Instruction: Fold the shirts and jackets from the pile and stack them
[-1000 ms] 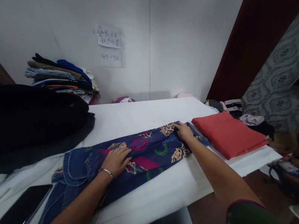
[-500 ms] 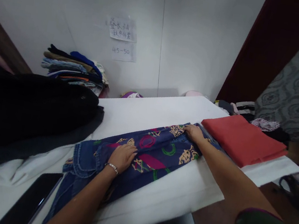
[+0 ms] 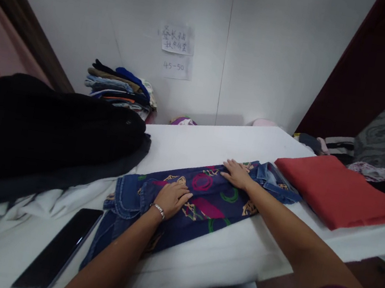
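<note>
A folded denim jacket [image 3: 209, 207] with a dark blue lining, printed in magenta, green and tan, lies in a long strip across the white table. My left hand [image 3: 171, 198], with a bracelet at the wrist, rests flat on its left half, beside a denim cuff [image 3: 129, 195]. Over toward the collar end, my right hand [image 3: 237, 174] lies on the lining with its fingers stretched out. The denim collar [image 3: 272, 178] shows at the right end of the strip. Neither hand grips the cloth.
Folded red cloth [image 3: 338, 191] lies right of the jacket. Black garments [image 3: 51, 131] are heaped at the left, with a phone [image 3: 61, 245] in front. A stack of folded clothes [image 3: 121, 86] stands by the wall, beneath paper notes [image 3: 176, 49]. More clothes [image 3: 324, 145] lie behind the red cloth.
My right hand has drawn back leftward from the collar end and lies flat on the lining. The collar is now more exposed. My left hand stays on the jacket; the view has shifted left.
</note>
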A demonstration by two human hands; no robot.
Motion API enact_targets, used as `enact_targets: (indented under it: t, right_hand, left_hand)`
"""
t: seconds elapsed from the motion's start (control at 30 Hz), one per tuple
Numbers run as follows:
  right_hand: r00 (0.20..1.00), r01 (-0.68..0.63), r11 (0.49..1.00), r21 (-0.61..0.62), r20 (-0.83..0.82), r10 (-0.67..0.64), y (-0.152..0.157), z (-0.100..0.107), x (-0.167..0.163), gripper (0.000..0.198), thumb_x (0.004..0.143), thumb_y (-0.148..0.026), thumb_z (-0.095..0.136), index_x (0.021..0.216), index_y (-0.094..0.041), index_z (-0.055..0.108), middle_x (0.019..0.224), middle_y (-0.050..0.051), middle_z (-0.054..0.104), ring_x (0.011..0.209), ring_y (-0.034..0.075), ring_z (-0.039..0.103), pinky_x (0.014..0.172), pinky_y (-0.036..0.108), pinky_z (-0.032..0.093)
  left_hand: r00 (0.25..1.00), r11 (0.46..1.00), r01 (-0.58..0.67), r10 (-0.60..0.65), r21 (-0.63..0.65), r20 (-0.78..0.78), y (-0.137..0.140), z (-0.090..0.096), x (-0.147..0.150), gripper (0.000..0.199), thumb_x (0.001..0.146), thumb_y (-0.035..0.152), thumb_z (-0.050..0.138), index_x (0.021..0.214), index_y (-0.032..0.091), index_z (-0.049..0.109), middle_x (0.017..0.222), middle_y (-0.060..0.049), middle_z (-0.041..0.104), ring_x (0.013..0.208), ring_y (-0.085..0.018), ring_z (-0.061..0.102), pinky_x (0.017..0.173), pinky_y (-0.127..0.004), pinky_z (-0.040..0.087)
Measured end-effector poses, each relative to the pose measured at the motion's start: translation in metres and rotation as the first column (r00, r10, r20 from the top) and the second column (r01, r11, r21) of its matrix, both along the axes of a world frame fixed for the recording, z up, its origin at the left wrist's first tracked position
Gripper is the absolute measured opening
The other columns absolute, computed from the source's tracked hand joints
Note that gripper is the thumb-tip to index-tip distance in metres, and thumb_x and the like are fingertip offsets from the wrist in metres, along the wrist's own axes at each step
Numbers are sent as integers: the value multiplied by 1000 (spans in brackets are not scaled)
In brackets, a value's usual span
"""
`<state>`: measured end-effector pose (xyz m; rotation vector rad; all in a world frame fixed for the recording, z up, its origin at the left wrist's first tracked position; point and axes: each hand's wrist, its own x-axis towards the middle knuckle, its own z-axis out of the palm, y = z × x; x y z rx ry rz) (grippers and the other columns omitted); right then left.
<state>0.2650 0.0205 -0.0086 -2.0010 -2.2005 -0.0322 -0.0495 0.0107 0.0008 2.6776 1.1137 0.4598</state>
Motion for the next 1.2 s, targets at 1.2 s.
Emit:
enact_targets:
  t: [1.2]
  right_hand:
    - [997,-11,998,61,-78,16,-13,-57,11,51,91,-50,30,131,-27,53,145,5,45,137,26,34,111,53,25]
  left_hand:
    - [792,810,-582,548,-64,-267,2,1,-73,49,93,46,34,131,21,51,143,-9,46,135,-27,33,110,-50,22]
